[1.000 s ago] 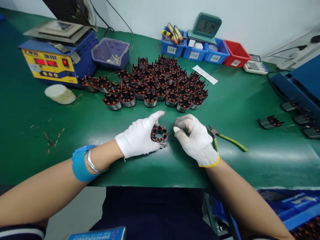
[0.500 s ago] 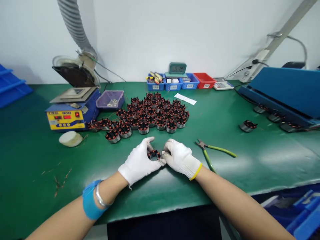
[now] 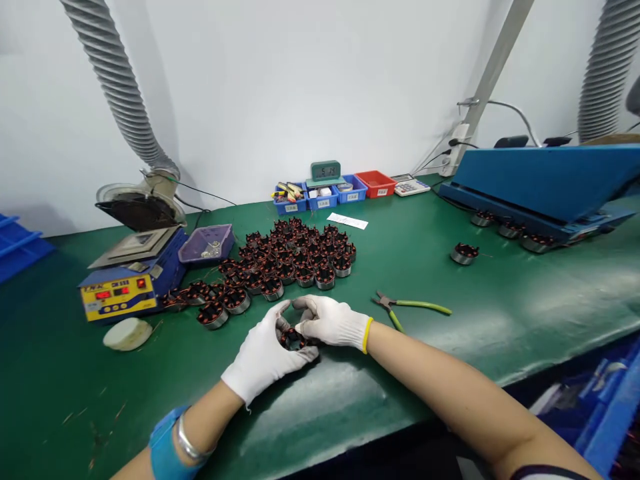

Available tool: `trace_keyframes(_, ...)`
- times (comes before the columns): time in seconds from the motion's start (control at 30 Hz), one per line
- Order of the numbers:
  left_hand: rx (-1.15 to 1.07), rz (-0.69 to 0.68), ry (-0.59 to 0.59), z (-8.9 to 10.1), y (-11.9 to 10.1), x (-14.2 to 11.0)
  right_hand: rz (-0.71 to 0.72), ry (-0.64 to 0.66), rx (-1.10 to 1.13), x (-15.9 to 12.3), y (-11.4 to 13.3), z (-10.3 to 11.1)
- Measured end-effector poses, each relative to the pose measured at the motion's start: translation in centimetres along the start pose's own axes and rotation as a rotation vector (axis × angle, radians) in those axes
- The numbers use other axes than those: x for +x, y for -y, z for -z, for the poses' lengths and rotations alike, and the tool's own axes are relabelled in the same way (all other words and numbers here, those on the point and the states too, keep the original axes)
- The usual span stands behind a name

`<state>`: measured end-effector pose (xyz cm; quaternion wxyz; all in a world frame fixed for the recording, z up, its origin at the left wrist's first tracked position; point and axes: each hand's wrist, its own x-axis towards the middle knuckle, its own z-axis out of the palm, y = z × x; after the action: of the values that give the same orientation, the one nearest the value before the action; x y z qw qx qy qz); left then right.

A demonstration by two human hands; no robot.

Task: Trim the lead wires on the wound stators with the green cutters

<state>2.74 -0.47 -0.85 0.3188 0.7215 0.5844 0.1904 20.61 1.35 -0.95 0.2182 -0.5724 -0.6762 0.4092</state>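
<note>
My left hand point(image 3: 267, 352), in a white glove, is wrapped round a small motor stator point(image 3: 293, 339) with copper windings and a black top, just above the green bench. My right hand point(image 3: 330, 321), gloved in white with a yellow cuff edge, is curled closed at the far right rim of this stator. Its fingertips touch the top; whatever they pinch, perhaps a thin wire, is too small to make out. Right of my hands lie green-handled cutting pliers point(image 3: 387, 303), jaws apart. A crowd of similar stators point(image 3: 285, 260) stands beyond my hands.
At left sit a blue and yellow soldering unit point(image 3: 120, 297), a round whitish pad point(image 3: 127, 334) and a purple tray point(image 3: 206, 245). Small blue bins point(image 3: 323, 201), a red bin point(image 3: 376, 184) and a clock point(image 3: 325, 171) line the wall. A single stator point(image 3: 465, 253) stands near a blue machine point(image 3: 520, 180).
The view has turned to the right and tilted. My right hand has moved from the near right side of the stator over to its far rim. The left keeps its hold.
</note>
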Motion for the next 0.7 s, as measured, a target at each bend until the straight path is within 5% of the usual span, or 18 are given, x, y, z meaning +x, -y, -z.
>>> trace_keyframes(0.1,-0.05,0.0,0.015,-0.1,-0.2,0.1,0.016,0.029,-0.012,0.1,0.2,0.4)
trace_keyframes(0.27,-0.206,-0.008,0.052,-0.4,0.1,0.3,-0.017,-0.122,-0.087,-0.3,0.6,0.9)
trace_keyframes(0.43,-0.322,-0.019,0.102,-0.3,0.8,0.2,0.136,0.009,0.08,0.0,0.8,-0.7)
trace_keyframes(0.7,-0.494,0.081,0.236,0.3,0.0,-0.1,0.08,0.013,0.198,0.4,-0.1,-1.1)
